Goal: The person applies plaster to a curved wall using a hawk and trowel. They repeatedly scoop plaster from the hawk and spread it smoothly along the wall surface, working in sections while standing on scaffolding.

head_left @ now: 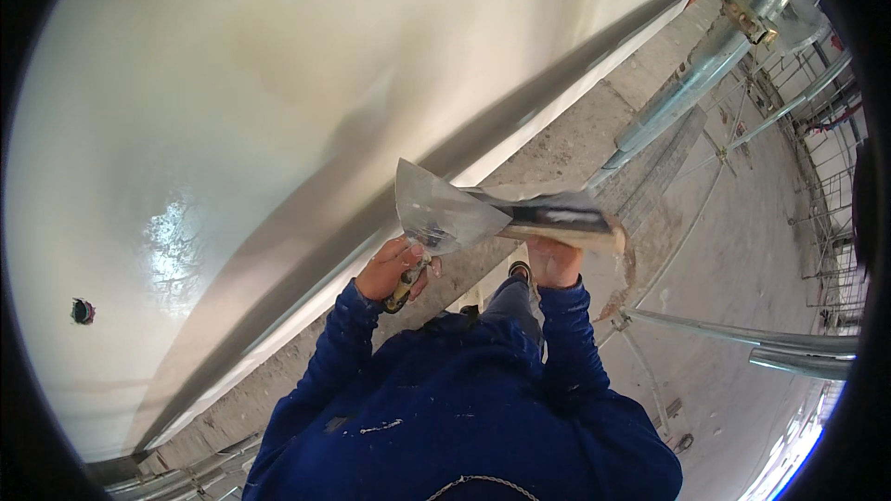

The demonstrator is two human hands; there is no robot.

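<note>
My left hand point(394, 271) is closed round the handle of a putty knife point(441, 209) with a wide, flared metal blade smeared with pale compound. My right hand point(555, 263) grips a plastering trowel point(548, 213) from below, by what looks like its wooden handle; motion blurs it. The knife's blade overlaps the trowel's left end; whether they touch I cannot tell. Both tools are in front of my chest, close to the smooth, pale wall point(251, 83).
A hole with wires point(83, 312) opens in the wall at left. Along the wall's foot runs a rough concrete ledge point(575, 139). Metal scaffold tubes point(687, 83) cross on the right, with more tubing point(789, 339) lower down. Far below lies a pale floor point(733, 260).
</note>
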